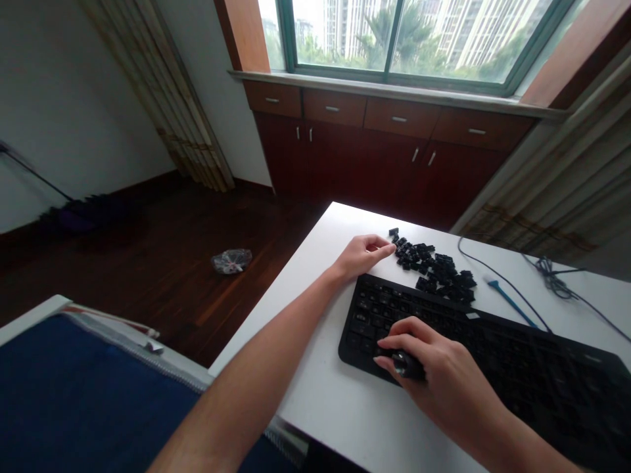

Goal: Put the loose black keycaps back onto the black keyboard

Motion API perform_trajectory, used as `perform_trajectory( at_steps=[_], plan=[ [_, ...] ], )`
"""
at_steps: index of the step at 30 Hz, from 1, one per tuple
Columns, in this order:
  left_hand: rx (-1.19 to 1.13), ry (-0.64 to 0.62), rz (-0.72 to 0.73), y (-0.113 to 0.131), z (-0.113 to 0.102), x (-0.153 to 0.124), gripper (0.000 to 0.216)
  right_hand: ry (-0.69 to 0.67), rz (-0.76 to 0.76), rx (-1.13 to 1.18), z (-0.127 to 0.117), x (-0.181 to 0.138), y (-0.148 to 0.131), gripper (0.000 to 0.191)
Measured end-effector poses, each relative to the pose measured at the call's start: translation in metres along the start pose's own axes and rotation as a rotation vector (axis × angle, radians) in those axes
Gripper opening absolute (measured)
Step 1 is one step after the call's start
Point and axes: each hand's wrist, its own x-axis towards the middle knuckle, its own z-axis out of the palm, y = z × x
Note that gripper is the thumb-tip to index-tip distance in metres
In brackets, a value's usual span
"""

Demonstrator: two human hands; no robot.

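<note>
A black keyboard (497, 348) lies on the white table (340, 387), with several keys at its left end and bare sockets further right. My right hand (434, 361) is over that left end, closed round a short, black, round-handled tool (407, 364) with a shiny end. Its tip is hidden, so I cannot tell its kind. Beyond the keyboard's back edge, a heap of loose black keycaps (438, 269) is spread out. My left hand (365, 256) rests on the table at the heap's left edge, thumb and fingertips brought together by the nearest keycaps. Whatever they pinch is too small to make out.
Right of the keycaps lies a blue brush (510, 302), near a black cable (493, 266) and a coiled cable (552, 279). A small white piece (472, 316) sits on the keyboard's back edge. A clear plastic bag (231, 261) is on the floor; a blue-covered bed (89, 394) stands left.
</note>
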Motion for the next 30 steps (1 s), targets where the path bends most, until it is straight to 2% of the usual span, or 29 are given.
perform_trajectory(
  at_steps=[7, 11, 16, 18, 20, 22, 24, 25, 30],
  plan=[
    [-0.011, -0.009, 0.003, -0.003, 0.000, 0.000, 0.039, -0.020, -0.022, 0.006, -0.015, 0.001, -0.004, 0.036],
    [-0.019, -0.012, 0.001, -0.004, 0.001, 0.000, 0.041, 0.051, 0.008, 0.147, -0.029, 0.013, -0.009, 0.014],
    [-0.009, -0.009, -0.006, -0.002, 0.001, 0.000, 0.041, 0.008, -0.085, 0.173, -0.028, 0.012, -0.008, 0.010],
    [-0.002, -0.008, -0.010, -0.001, 0.001, 0.000, 0.041, 0.032, -0.057, 0.209, -0.030, 0.008, -0.008, 0.006],
    [0.000, -0.012, -0.010, -0.002, 0.001, 0.001, 0.042, 0.116, 0.048, 0.366, -0.035, 0.006, -0.012, 0.026],
    [0.000, -0.016, -0.008, -0.002, 0.001, 0.001, 0.042, 0.179, 0.145, 0.674, -0.042, 0.008, -0.022, 0.041],
    [0.003, -0.018, -0.005, -0.002, 0.001, 0.002, 0.042, 0.179, 0.142, 1.009, -0.047, 0.014, -0.035, 0.048],
    [0.006, -0.017, -0.004, -0.002, 0.001, 0.002, 0.042, 0.144, 0.122, 1.081, -0.047, 0.018, -0.042, 0.050],
    [0.025, -0.005, -0.003, -0.001, 0.001, 0.001, 0.042, 0.218, -0.085, 1.059, -0.023, 0.031, -0.055, 0.051]
  ],
)
